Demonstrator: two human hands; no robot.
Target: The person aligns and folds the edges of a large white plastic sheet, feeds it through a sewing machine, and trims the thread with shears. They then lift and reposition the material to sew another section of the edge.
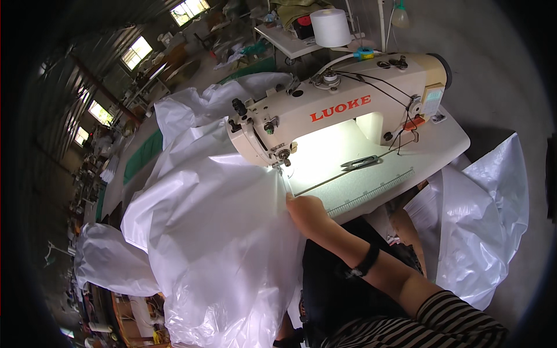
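Note:
A large white plastic-like sheet (220, 197) drapes over the left side of the sewing machine (342, 110) and hangs down in front. Its right edge runs up to the needle and presser foot (281, 165), under the lit machine head. My right hand (307, 213) is closed at that edge, just in front of the presser foot, with fingertips pinching the sheet. The finer grip is partly hidden. My left hand does not show. Thread snips (360, 163) lie on the machine bed (371, 182), to the right of the needle.
A white thread cone (331, 28) stands behind the machine. More white sheeting (481, 214) hangs at the right of the bed. A bundled white piece (110, 261) lies at left. Farther back are a side table (284, 42) and windows along a dim workshop.

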